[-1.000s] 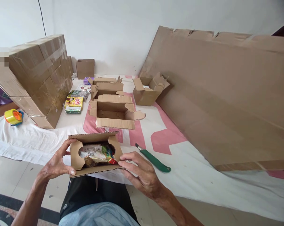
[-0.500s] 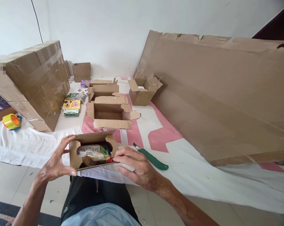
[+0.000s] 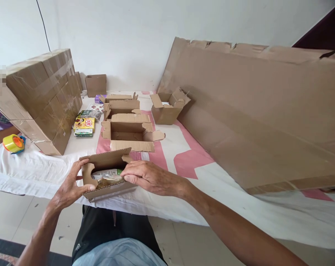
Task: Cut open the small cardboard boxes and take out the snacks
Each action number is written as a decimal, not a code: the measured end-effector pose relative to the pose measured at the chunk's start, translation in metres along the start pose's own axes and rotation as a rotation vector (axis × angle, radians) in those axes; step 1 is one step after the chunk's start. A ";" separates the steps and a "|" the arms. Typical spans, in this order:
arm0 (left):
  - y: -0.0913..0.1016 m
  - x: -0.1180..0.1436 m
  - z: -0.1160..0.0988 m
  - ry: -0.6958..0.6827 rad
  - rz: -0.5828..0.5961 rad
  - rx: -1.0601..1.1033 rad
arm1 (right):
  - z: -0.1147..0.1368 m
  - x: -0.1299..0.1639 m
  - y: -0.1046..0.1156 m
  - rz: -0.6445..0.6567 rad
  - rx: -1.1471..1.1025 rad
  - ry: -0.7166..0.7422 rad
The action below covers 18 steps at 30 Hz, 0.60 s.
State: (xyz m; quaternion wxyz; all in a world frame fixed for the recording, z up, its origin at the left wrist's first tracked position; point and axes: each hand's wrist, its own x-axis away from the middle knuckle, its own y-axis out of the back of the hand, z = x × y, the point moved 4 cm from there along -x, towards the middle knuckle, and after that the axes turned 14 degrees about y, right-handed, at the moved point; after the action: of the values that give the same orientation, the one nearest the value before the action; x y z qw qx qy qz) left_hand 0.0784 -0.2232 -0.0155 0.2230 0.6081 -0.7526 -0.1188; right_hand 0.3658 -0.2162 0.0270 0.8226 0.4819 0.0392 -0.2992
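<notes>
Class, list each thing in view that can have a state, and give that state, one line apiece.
Held box: open, far flap raised
Packet: inside held box, partly hidden
Left hand: gripping held box's left end
Right hand: over held box's right end
Nearest table box: open, flaps spread
Taped boxes: stacked, closed
Large cardboard: slanting, top edge torn

Plain brown cardboard box (image 3: 106,159), white cloth (image 3: 223,188) patched with pink.
Eight o'clock: white-and-green packet (image 3: 106,173) inside the box. Nine o'clock: yellow carton (image 3: 84,125) with red-and-white print, and a yellow tape roll (image 3: 9,143) with an orange core (image 3: 18,141).
</notes>
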 end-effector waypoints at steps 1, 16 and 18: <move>-0.001 0.000 0.000 -0.006 0.000 -0.003 | -0.002 0.000 0.002 0.009 -0.018 -0.014; -0.016 0.032 -0.074 -0.414 -0.047 -0.657 | -0.009 0.010 -0.002 -0.007 0.074 0.055; -0.027 0.030 -0.072 -0.398 -0.021 -0.796 | -0.010 0.015 -0.006 -0.020 0.149 0.094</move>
State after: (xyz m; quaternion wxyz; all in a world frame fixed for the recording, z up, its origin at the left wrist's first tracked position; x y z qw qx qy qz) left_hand 0.1309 -0.2518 0.0408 0.2893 0.4477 -0.6703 -0.5163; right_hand 0.3771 -0.2169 0.0124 0.7786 0.5550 0.0604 -0.2867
